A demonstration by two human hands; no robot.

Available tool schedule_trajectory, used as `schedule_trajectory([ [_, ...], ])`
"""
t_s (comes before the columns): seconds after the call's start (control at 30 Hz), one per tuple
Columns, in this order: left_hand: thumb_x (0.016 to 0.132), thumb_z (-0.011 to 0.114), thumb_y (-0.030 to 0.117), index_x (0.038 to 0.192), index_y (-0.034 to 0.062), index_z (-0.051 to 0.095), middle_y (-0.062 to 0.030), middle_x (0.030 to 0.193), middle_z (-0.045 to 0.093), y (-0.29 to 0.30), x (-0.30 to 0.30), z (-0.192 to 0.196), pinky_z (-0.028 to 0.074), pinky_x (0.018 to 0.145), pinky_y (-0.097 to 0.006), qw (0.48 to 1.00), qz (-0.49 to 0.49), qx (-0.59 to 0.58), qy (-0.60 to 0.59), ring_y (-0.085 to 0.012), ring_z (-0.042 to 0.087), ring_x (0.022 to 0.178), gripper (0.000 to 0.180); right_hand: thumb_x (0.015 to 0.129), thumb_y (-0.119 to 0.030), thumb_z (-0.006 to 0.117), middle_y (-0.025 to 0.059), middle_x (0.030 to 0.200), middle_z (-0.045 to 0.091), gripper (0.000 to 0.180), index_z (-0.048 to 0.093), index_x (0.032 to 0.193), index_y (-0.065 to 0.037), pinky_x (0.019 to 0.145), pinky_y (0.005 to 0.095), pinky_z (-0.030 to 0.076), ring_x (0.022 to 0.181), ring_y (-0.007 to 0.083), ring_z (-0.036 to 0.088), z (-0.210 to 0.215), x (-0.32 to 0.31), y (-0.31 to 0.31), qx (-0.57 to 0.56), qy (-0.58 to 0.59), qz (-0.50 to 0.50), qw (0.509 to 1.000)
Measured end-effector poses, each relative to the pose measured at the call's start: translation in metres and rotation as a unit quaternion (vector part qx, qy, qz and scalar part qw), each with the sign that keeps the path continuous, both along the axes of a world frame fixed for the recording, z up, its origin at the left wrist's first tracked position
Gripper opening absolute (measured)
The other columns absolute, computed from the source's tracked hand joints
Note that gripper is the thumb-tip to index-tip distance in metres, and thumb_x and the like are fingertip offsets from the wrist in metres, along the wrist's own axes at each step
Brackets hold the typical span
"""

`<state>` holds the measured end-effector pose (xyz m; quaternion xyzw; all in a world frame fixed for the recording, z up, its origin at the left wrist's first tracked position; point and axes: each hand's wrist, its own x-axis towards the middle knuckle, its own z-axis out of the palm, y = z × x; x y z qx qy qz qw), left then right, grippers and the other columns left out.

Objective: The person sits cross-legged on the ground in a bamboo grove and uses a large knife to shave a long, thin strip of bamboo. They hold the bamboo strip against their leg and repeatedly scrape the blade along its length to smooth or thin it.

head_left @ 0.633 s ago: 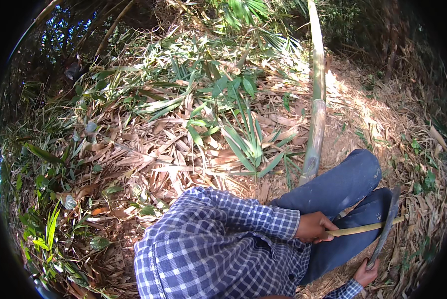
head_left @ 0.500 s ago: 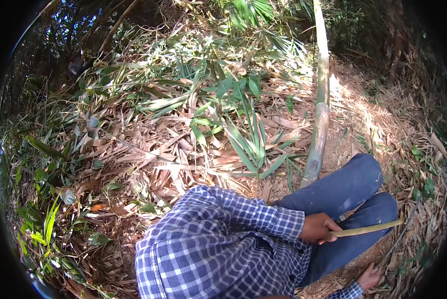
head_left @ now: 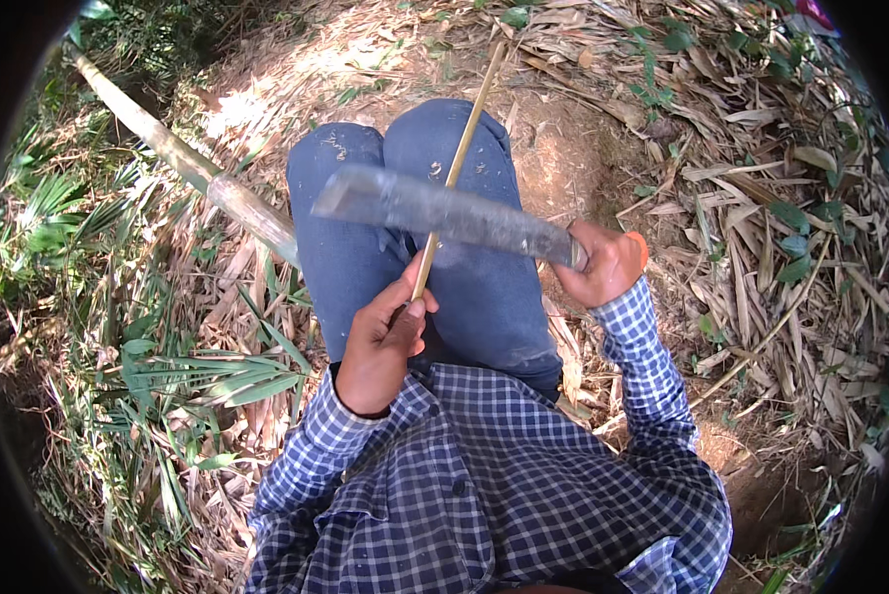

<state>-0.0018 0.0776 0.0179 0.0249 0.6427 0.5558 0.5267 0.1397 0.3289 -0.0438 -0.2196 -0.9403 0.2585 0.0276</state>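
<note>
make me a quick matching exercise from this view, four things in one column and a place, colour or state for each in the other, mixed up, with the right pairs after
Things
1. big knife
2. thin strip
3. bamboo pole
4. trousers

Places, colours, states
A. slants across the upper left of the picture
B. gripped in the right hand
C. plain blue, with specks of dirt near the knees
D. near end held in the left hand

Right pairs
1-B
2-D
3-A
4-C
</note>
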Motion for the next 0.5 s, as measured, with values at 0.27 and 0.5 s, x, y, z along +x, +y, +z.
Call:
schedule_trajectory([
  [0.27, 0.103, 0.047, 0.011, 0.149, 0.0105, 0.041, 0.0026, 0.093, 0.05, -0.018, 0.005, -0.002, 0.041, 0.061, -0.019, 0.999, 0.002, -0.037, 0.014, -0.0042, 0.042, 0.071, 0.046, 0.07, -0.025, 0.074, 0.0143, 0.065, 0.064, 0.024, 0.066, 0.083, -0.006, 0.052, 0.0414, 0.05, 0.058, 0.0324, 0.065, 0.005, -0.005, -0.001, 0.016, 0.021, 0.058, 0.998],
  [0.5, 0.099, 0.049, 0.004, 0.148, 0.0065, 0.041, 0.0026, 0.095, 0.051, -0.025, 0.005, 0.004, 0.035, 0.059, -0.017, 0.999, 0.025, -0.022, -0.022, -0.0037, 0.04, 0.068, 0.049, 0.072, -0.025, 0.072, 0.0138, 0.064, 0.066, 0.022, 0.07, 0.087, -0.009, 0.055, 0.0436, 0.054, 0.057, 0.034, 0.066, 0.006, -0.019, 0.021, -0.018, -0.03, -0.069, 0.997],
])
